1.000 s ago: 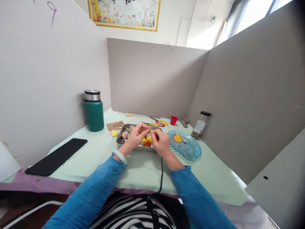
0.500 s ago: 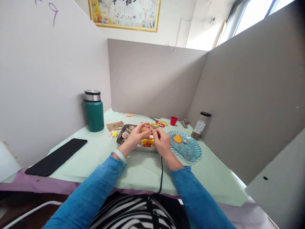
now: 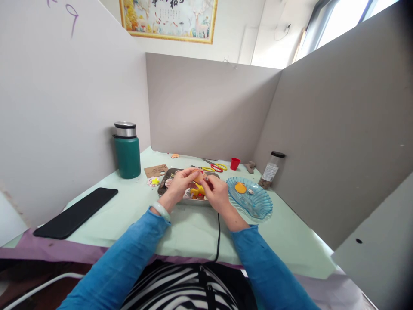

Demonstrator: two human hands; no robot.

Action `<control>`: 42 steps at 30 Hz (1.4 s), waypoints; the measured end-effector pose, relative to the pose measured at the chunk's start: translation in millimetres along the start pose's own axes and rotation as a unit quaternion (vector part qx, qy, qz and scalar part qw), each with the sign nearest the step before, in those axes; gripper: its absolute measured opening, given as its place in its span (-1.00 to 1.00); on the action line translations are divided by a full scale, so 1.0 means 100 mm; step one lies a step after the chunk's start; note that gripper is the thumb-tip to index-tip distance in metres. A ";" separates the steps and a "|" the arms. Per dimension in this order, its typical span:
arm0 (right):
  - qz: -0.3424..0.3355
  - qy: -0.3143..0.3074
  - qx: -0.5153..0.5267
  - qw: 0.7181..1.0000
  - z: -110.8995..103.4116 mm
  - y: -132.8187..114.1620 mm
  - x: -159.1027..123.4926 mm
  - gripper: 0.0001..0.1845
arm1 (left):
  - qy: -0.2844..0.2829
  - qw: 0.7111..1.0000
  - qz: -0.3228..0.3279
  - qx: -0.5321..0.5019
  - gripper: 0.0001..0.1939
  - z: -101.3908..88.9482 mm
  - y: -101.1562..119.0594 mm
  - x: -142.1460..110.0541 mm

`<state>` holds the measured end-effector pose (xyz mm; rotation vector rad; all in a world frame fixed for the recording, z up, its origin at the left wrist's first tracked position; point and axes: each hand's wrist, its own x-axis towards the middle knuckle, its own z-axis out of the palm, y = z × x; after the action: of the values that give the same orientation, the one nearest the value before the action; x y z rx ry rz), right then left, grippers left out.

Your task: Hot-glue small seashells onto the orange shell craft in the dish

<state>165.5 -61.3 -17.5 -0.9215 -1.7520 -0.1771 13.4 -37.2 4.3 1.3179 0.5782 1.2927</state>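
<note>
Above the metal tray (image 3: 206, 203), my left hand (image 3: 182, 183) is closed on a small round orange piece (image 3: 199, 177). My right hand (image 3: 217, 189) has its fingertips pinched together at the right edge of that piece; a tiny dark thing shows at the fingertips, too small to name. A bit of red shows at the top of the orange piece. Below the hands, a yellow tool with a glowing red light (image 3: 199, 191), perhaps a glue gun, lies in the tray. Patterned round pieces (image 3: 168, 183) sit at the tray's left, partly hidden by my left hand.
Right of the tray stands a blue scalloped plate (image 3: 258, 202) holding an orange piece (image 3: 240, 187). Scissors (image 3: 217, 167), a red cup (image 3: 235, 163) and a jar (image 3: 272, 170) are behind. Leftward are a green bottle (image 3: 127, 155) and black mat (image 3: 77, 212). A black cord (image 3: 218, 237) hangs frontward.
The orange piece has tilted and dropped slightly between my fingers. My right hand has shifted a little left and turned, and my left fingers have closed in more over the piece.
</note>
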 end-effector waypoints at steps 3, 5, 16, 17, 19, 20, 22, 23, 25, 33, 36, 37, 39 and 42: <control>-0.043 0.009 -0.029 0.999 -0.01 -0.01 0.00 -0.68 | -0.009 1.000 0.008 -0.003 -0.56 0.01 0.00 0.00; -0.074 0.009 -0.052 0.996 -0.02 -0.01 0.00 -0.67 | -0.020 1.000 0.014 0.006 -0.50 0.02 0.00 -0.01; -0.125 -0.007 -0.078 0.989 0.00 0.00 0.00 -0.76 | -0.049 0.998 -0.015 0.033 -0.46 0.08 0.04 -0.07; -0.124 -0.008 -0.078 0.989 0.00 0.00 0.00 -0.76 | -0.052 0.998 -0.017 0.032 -0.46 0.08 0.04 -0.08; -0.121 -0.010 -0.077 0.990 -0.01 -0.01 -0.01 -0.76 | -0.055 0.998 -0.017 0.031 -0.45 0.08 0.04 -0.08; -0.119 -0.012 -0.076 0.990 -0.01 -0.01 -0.01 -0.76 | -0.055 0.998 -0.017 0.032 -0.45 0.08 0.04 -0.08; -0.108 -0.017 -0.065 0.992 -0.01 -0.02 -0.01 -0.76 | -0.055 0.998 -0.020 0.033 -0.43 0.08 0.04 -0.08; -0.096 -0.016 -0.056 0.994 0.00 -0.02 -0.01 -0.77 | -0.055 0.998 -0.023 0.034 -0.42 0.08 0.03 -0.08; -0.056 -0.005 -0.030 0.998 0.00 -0.01 0.00 -0.79 | -0.053 0.998 -0.032 0.033 -0.40 0.07 0.02 -0.07; 0.013 -0.031 0.060 0.998 0.00 0.02 0.06 -0.59 | -0.061 0.996 -0.049 0.031 -0.32 0.05 -0.03 -0.04; 0.038 -0.014 0.078 0.996 -0.01 0.02 0.07 -0.63 | -0.062 0.997 -0.039 0.038 -0.43 0.05 -0.04 -0.03; 0.053 -0.002 0.083 0.995 -0.01 0.02 0.07 -0.64 | -0.056 0.997 -0.033 0.046 -0.48 0.05 -0.04 -0.02; 0.091 0.022 0.091 0.991 0.00 0.03 0.07 -0.65 | -0.041 0.997 -0.021 0.061 -0.57 0.04 -0.03 -0.02; 0.149 0.028 0.100 0.983 0.03 0.06 0.07 -0.63 | -0.048 0.997 -0.007 0.052 -0.62 0.04 -0.03 -0.03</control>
<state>166.6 -52.7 -14.2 -1.0060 -1.5274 0.1632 17.2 -40.7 1.4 1.4503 0.5923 1.1946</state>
